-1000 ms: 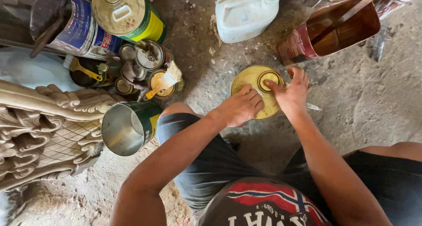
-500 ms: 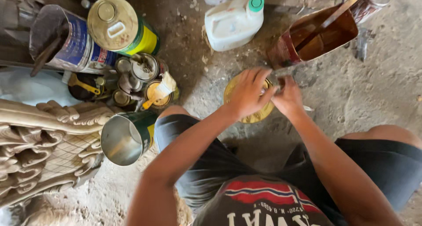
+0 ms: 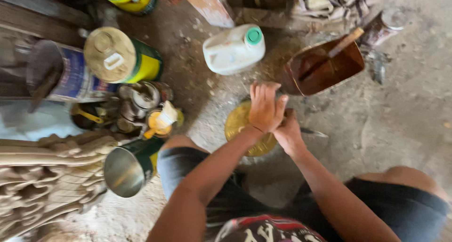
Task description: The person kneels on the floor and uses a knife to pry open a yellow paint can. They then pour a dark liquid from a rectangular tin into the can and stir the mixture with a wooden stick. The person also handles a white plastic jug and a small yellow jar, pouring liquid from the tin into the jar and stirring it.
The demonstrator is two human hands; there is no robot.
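A round can with a dull yellow lid [image 3: 238,124] stands on the dirt floor in front of my knees. My left hand [image 3: 264,108] lies over the lid's far right part, fingers together and pressed down on it. Just beside and partly under it, my right hand [image 3: 288,134] is closed around a thin grey metal tool [image 3: 314,133], whose tip pokes out to the right. Both hands hide most of the lid's centre.
A white plastic jug with a green cap [image 3: 233,49] lies beyond the can. A cut-open tin of brown liquid with a stick [image 3: 325,68] sits far right. Large cans [image 3: 120,56], small tins with a brush [image 3: 157,122], an open tin [image 3: 129,166] and carved wood [image 3: 42,176] crowd the left.
My left hand has slid from the lid's left side over its top, against my right hand. The view has shifted down and nearer to the can.
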